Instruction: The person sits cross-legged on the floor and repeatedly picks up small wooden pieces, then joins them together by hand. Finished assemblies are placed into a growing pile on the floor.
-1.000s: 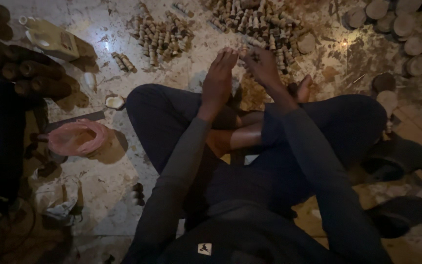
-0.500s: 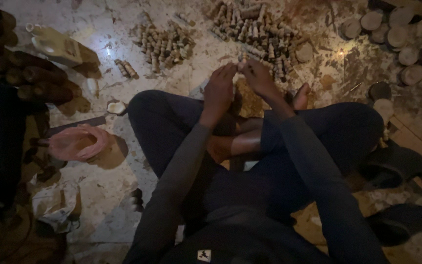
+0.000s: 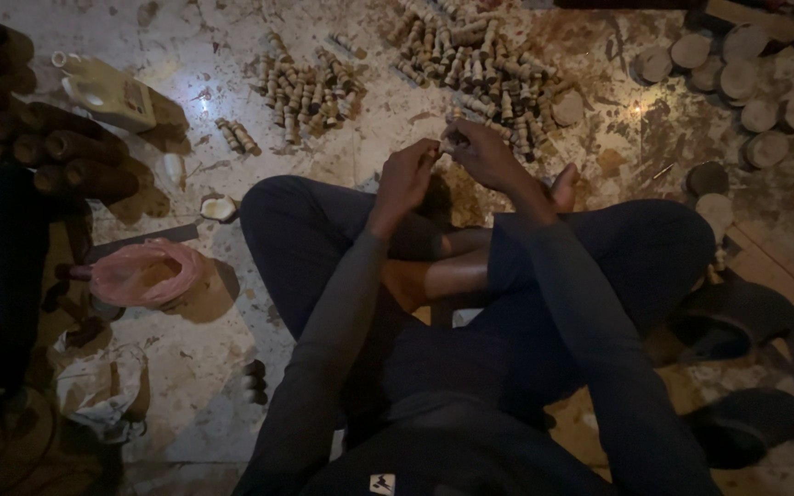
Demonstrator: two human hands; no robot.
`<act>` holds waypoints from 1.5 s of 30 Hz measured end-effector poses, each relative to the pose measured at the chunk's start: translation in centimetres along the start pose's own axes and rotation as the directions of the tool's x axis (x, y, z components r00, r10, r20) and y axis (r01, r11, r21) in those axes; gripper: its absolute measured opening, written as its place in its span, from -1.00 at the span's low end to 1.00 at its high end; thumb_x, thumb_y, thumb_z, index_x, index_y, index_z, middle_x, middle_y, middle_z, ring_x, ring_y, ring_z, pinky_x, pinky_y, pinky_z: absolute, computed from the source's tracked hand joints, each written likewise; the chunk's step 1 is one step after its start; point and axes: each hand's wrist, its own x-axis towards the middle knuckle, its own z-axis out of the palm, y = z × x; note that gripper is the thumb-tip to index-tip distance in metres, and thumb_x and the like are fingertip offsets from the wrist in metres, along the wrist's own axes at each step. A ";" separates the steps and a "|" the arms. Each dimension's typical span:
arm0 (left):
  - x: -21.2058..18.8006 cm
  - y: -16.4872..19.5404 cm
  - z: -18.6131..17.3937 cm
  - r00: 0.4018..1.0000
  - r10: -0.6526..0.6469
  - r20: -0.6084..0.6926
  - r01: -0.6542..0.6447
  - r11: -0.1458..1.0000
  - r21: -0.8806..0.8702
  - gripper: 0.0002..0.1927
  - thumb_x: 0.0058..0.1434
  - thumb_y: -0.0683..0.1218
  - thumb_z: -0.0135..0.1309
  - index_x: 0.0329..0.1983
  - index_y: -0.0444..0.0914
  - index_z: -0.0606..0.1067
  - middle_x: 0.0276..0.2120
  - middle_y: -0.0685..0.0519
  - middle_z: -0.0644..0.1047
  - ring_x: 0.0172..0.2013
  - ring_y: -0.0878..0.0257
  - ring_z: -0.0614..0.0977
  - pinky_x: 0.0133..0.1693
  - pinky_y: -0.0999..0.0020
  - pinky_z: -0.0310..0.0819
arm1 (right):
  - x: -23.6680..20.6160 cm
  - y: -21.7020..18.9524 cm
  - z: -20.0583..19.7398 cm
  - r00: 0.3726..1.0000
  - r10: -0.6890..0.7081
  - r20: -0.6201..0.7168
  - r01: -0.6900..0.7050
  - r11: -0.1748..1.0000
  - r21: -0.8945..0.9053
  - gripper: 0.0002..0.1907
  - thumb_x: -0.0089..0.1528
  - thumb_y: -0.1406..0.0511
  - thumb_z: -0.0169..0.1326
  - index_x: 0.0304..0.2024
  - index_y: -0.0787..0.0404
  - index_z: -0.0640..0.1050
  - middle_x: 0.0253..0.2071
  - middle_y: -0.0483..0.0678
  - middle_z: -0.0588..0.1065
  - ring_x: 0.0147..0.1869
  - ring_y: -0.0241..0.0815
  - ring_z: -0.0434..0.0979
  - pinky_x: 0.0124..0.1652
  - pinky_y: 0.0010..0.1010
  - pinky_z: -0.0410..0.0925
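Over the crossed legs [image 3: 470,266], the left hand [image 3: 406,179] and right hand [image 3: 487,154], more spread a second ago, now close together, pinching a small wooden peg [image 3: 453,138] before the peg heap [image 3: 480,64] on the floor [image 3: 186,55].

A person sits cross-legged on a stained, speckled stone floor [image 3: 186,432], dark trousers and long grey sleeves filling the near middle; the left hand [image 3: 406,179] and right hand [image 3: 487,154] meet above the knees, fingertips pinched together on a small pale wooden peg [image 3: 452,140], too small to see clearly; just beyond lies a large heap of short turned wooden pegs [image 3: 475,69], with a smaller heap of the same pegs [image 3: 305,87] to its left; round flat wooden discs [image 3: 737,78] spread at far right; a pink plastic bag [image 3: 144,273] lies at left, a pale plastic bottle [image 3: 107,96] far left; dark sandals [image 3: 737,367] rest near right.
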 end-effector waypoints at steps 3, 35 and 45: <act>-0.6 -0.1 0.7 0.915 0.347 -0.208 -0.325 0.936 0.133 -0.76 0.57 -0.10 -0.03 0.16 -0.26 0.57 -0.03 -0.16 0.66 -0.08 -0.13 0.68 -0.06 -0.03 0.61 | 0.0 0.3 0.5 0.994 -0.026 -0.109 0.025 1.000 -0.008 -0.81 0.46 0.28 0.16 0.00 0.27 0.52 -0.15 0.06 0.56 -0.11 -0.07 0.60 -0.10 -0.18 0.45; -0.6 -1.3 1.7 0.880 0.421 -0.220 -0.382 0.902 0.201 -0.65 0.53 -0.19 -0.02 0.33 -0.35 0.48 0.19 -0.25 0.56 0.19 -0.23 0.55 0.22 -0.09 0.45 | 0.2 0.0 1.6 0.990 0.024 -0.136 -0.023 1.000 0.008 -0.79 0.38 0.34 0.23 0.00 0.34 0.53 -0.12 0.13 0.57 -0.07 0.04 0.61 -0.10 -0.12 0.46; 0.1 -0.7 1.2 0.902 0.384 -0.200 -0.317 0.900 0.299 -0.62 0.42 -0.22 0.00 0.30 -0.32 0.48 0.21 -0.21 0.55 0.21 -0.21 0.55 0.24 -0.08 0.47 | 0.0 -0.3 2.0 0.964 -0.047 -0.260 0.057 0.998 0.028 -0.88 0.42 0.38 0.20 -0.08 0.30 0.53 -0.19 0.11 0.55 -0.10 0.01 0.62 -0.11 -0.11 0.48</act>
